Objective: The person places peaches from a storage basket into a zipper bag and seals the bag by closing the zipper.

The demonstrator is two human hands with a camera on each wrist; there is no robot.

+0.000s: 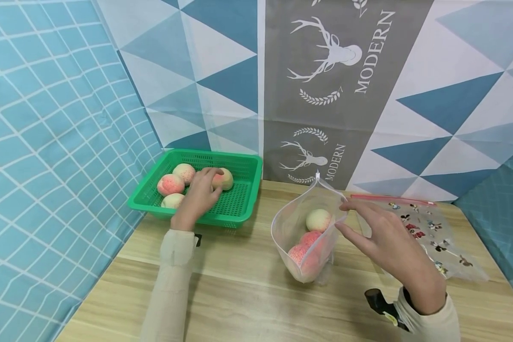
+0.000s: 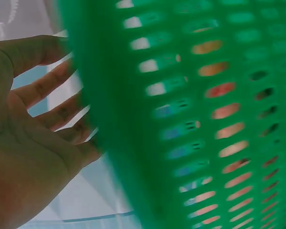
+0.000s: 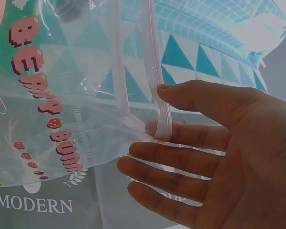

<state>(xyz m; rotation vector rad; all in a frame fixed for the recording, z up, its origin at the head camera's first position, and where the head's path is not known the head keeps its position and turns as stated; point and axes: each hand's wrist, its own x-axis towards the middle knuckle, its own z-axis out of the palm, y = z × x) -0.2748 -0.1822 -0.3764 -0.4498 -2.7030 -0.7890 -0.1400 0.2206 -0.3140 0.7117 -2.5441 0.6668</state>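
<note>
My left hand (image 1: 202, 192) reaches over the rim of a green plastic basket (image 1: 256, 190), its fingers spread beside a pale peach (image 1: 224, 179). Whether the fingertips touch that peach is hard to tell. In the left wrist view the basket wall (image 2: 109, 143) hides the fingertips of the left hand (image 2: 43, 109). At the right, my right hand (image 1: 393, 237) pinches the edge of a clear zip bag (image 1: 282, 228) between thumb and index finger. The bag's mouth gapes, and several peaches (image 1: 318, 221) lie inside. The right wrist view shows red lettering on the bag (image 3: 100, 95).
More peaches (image 1: 171, 184) lie in the left part of the basket. A flat clear bag with a red zip strip and cartoon prints (image 1: 436, 228) lies on the wooden table (image 1: 239, 294) at the right. Patterned sheets (image 1: 222, 71) stand behind and at both sides.
</note>
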